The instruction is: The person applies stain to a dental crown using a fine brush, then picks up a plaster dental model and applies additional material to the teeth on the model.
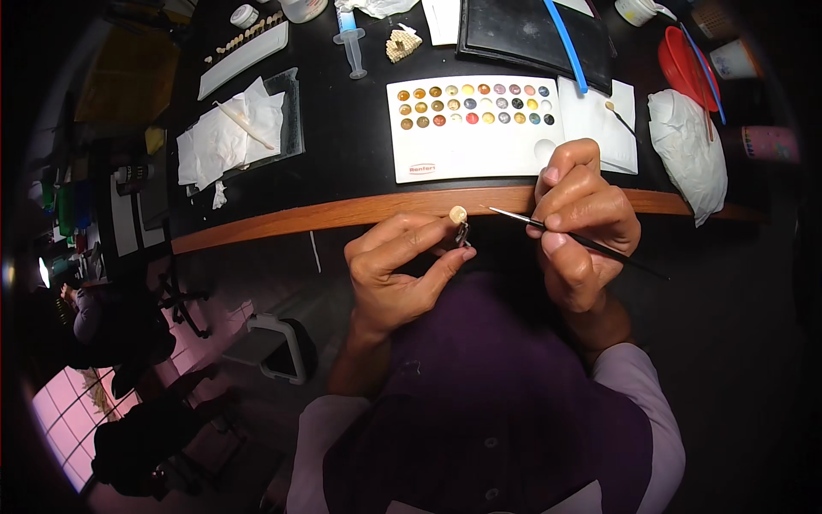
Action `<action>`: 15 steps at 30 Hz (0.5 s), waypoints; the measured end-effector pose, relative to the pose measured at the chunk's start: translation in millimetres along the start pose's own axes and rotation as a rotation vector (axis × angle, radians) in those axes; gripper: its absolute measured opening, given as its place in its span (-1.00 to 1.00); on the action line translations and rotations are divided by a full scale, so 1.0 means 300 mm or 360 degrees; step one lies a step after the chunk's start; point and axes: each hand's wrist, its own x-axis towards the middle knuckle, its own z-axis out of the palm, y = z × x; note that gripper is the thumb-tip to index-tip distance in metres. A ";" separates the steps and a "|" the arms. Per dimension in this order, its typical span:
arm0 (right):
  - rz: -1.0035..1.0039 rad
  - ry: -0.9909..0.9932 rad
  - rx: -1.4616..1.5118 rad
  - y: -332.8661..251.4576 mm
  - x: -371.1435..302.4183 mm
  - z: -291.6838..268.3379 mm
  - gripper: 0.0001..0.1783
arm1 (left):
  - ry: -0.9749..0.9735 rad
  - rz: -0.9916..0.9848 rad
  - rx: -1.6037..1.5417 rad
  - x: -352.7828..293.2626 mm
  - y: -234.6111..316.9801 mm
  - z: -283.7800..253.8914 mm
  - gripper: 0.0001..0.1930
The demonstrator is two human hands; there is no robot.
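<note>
Between the thumb and fingers of my left hand is a small dark metal holder, mostly hidden by the fingertips. On its top sits a cream, tooth-coloured dental crown. My right hand grips a fine paintbrush with a black handle like a pen. The brush's thin tip points left toward the crown, with a small gap between them. Both hands are raised just in front of the table's wooden edge. Beyond them lies a white palette with rows of coloured paint wells.
Right of the palette, a second brush rests on white paper, near a crumpled white bag and red bowl. At left are tissues and a tooth shade guide. A syringe lies farther back.
</note>
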 end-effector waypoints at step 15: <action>-0.0136 -0.0024 -0.0160 0.011 0.026 0.004 -0.81 | -0.0134 -0.0637 -0.1590 -0.038 0.004 -0.004 -0.55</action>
